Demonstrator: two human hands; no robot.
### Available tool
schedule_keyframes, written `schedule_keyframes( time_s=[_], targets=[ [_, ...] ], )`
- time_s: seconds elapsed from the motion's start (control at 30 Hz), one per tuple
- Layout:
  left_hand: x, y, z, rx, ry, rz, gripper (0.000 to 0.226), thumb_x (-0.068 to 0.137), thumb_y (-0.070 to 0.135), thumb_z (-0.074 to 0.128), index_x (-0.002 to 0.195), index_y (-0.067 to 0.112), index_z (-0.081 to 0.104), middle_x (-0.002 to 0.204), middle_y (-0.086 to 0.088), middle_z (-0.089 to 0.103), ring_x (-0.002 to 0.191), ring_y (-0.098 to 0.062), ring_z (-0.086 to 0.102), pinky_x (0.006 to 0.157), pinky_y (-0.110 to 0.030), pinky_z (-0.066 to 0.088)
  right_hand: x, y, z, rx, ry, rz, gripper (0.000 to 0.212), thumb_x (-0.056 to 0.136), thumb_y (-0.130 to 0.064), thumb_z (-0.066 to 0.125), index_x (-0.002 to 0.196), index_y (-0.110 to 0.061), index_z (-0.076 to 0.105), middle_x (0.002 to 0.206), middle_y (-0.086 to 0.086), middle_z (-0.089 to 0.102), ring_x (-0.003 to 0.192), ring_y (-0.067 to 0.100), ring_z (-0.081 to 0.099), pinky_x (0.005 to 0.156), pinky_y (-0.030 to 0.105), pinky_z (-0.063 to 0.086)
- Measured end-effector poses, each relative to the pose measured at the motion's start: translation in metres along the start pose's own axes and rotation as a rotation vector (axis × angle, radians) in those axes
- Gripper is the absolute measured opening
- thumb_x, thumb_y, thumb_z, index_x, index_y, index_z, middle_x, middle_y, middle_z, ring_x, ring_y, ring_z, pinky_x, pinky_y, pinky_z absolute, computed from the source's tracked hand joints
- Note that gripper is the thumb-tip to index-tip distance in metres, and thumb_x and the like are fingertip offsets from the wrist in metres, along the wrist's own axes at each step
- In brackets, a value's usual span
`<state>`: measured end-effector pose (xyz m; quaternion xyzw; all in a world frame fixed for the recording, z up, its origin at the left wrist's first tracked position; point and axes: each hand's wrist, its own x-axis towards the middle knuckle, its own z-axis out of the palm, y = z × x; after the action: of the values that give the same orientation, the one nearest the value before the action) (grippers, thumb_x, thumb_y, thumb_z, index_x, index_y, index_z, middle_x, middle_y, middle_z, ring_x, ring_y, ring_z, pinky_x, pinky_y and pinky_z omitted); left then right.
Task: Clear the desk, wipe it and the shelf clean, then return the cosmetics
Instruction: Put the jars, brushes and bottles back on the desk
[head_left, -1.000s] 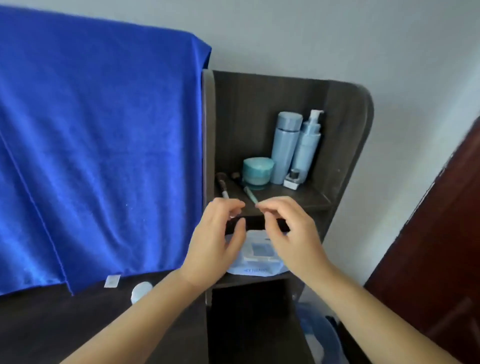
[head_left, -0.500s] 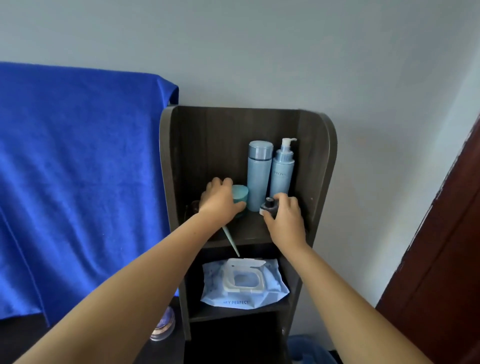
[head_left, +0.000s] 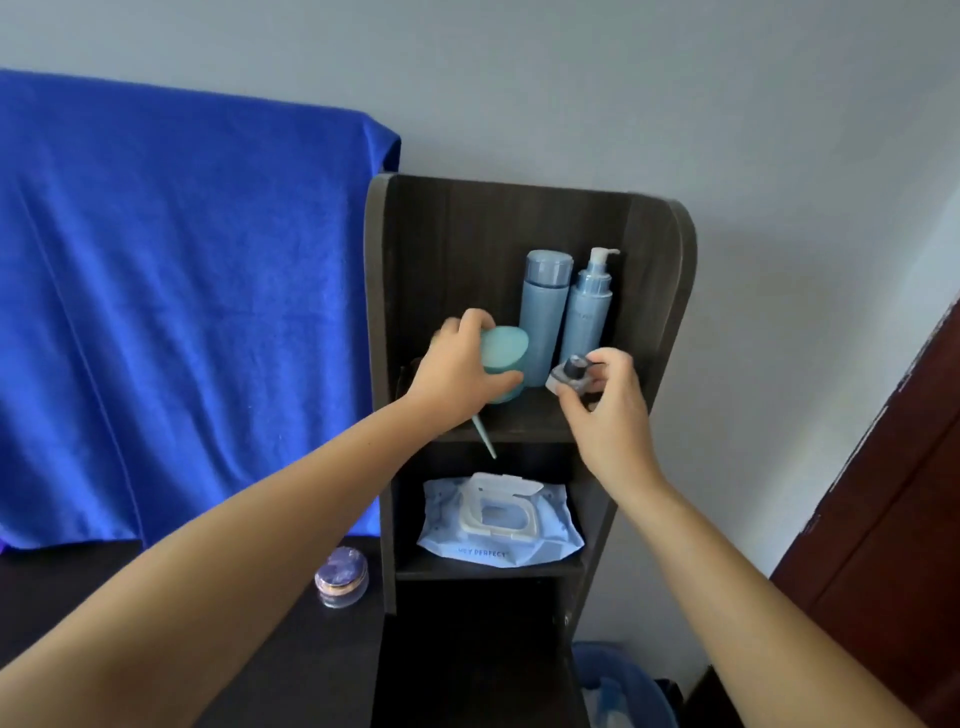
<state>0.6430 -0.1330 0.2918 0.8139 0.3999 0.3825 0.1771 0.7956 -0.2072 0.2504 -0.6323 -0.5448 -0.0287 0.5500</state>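
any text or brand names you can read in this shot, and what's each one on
"HEY PERFECT" – printed along the front edge of the wet wipes pack on the lower shelf.
Pump bottle – faint lettering on its front, too blurred to read.
Tall capped bottle, teal jar, small bottle and compact: no readable text.

A plain room corner, as I see it through the head camera.

A pale grey wall (head_left: 571, 78) fills the back, a blue cloth (head_left: 182, 312) hangs at left, a reddish-brown door (head_left: 893, 519) stands at right, under soft, even light.
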Motion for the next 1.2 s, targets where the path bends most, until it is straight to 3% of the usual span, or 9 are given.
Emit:
schedule_keyframes(
  time_s=[0.07,0.17,0.33,0.43,0.53,0.63,0.97,1.1,1.2],
  targets=[
    [-0.032,0.004,-0.024,-0.097,-0.001,0.058,0.054,0.072,0.029,0.074,0.114,0.02,0.043,0.109,0.001,0.046,0.1,-0.015,0.047,0.084,-0.026,0.043,-0.022,-0.023,-0.008,0.1,-0.022,-0.017,0.038,0.081,-0.02,0.068,0.109,-0.022,0.043,0.107,0.0,0.056,0.094,0.008,0.055,0.077,0.016,0.048],
    [-0.088,-0.006,-0.063,-0.158,-0.013,0.123,0.052,0.07,0.031,0.075,0.11,0.027,0.042,0.112,0.003,0.049,0.101,-0.009,0.047,0.084,-0.018,0.041,-0.066,-0.054,-0.008,0.263,-0.103,-0.029,0.039,0.081,-0.014,0.067,0.11,-0.026,0.043,0.103,-0.013,0.056,0.091,0.0,0.056,0.075,0.011,0.046],
    [-0.158,-0.088,-0.1,-0.088,-0.021,-0.06,0.053,0.067,0.029,0.075,0.109,0.031,0.041,0.112,0.004,0.049,0.102,-0.007,0.046,0.084,-0.011,0.037,-0.139,-0.068,0.061,0.332,-0.331,0.011,0.044,0.079,-0.012,0.069,0.115,-0.024,0.047,0.105,-0.013,0.054,0.097,-0.006,0.054,0.079,0.008,0.044],
    [-0.185,-0.167,-0.096,-0.018,-0.041,-0.267,0.054,0.069,0.023,0.077,0.111,0.026,0.043,0.11,-0.001,0.048,0.101,-0.012,0.045,0.078,-0.014,0.036,-0.179,-0.052,0.134,0.271,-0.495,0.11,0.037,0.079,-0.014,0.071,0.105,-0.032,0.051,0.1,-0.003,0.052,0.088,0.005,0.056,0.069,0.013,0.046],
    [-0.209,-0.241,-0.077,0.059,-0.07,-0.446,0.061,0.067,0.022,0.077,0.119,0.018,0.045,0.11,-0.006,0.048,0.105,-0.021,0.044,0.083,-0.022,0.034,-0.217,-0.027,0.206,0.15,-0.581,0.239,0.029,0.078,-0.015,0.07,0.104,-0.017,0.058,0.098,0.003,0.05,0.081,0.014,0.056,0.07,0.017,0.047],
    [-0.226,-0.295,-0.056,0.079,-0.096,-0.513,0.065,0.067,0.023,0.078,0.122,0.015,0.046,0.114,-0.009,0.047,0.109,-0.026,0.044,0.087,-0.026,0.035,-0.242,-0.014,0.264,0.043,-0.615,0.271,0.033,0.076,-0.026,0.065,0.105,-0.011,0.058,0.1,0.006,0.054,0.092,0.023,0.057,0.08,0.039,0.052],
    [-0.245,-0.368,-0.038,0.203,-0.17,-0.465,0.071,0.067,0.022,0.079,0.128,0.008,0.044,0.116,-0.015,0.049,0.108,-0.034,0.046,0.093,-0.04,0.039,-0.271,-0.003,0.322,-0.156,-0.597,0.32,0.043,0.075,-0.014,0.07,0.113,-0.004,0.053,0.108,0.014,0.057,0.104,0.032,0.054,0.092,0.042,0.045],
    [-0.24,-0.357,-0.045,0.271,-0.205,-0.466,0.085,0.067,0.03,0.078,0.138,0.012,0.034,0.127,-0.014,0.043,0.118,-0.034,0.04,0.094,-0.045,0.038,-0.262,-0.012,0.307,-0.079,-0.673,0.362,0.062,0.079,-0.019,0.069,0.132,-0.004,0.041,0.13,0.015,0.046,0.122,0.027,0.045,0.106,0.037,0.036],
    [-0.219,-0.322,-0.056,0.262,-0.111,-0.32,0.071,0.073,0.04,0.067,0.132,0.013,0.039,0.121,-0.012,0.049,0.111,-0.03,0.046,0.092,-0.042,0.039,-0.237,-0.03,0.274,-0.028,-0.665,0.269,0.049,0.084,-0.021,0.062,0.129,-0.009,0.045,0.13,0.009,0.047,0.12,0.022,0.048,0.101,0.04,0.043]
  ],
)
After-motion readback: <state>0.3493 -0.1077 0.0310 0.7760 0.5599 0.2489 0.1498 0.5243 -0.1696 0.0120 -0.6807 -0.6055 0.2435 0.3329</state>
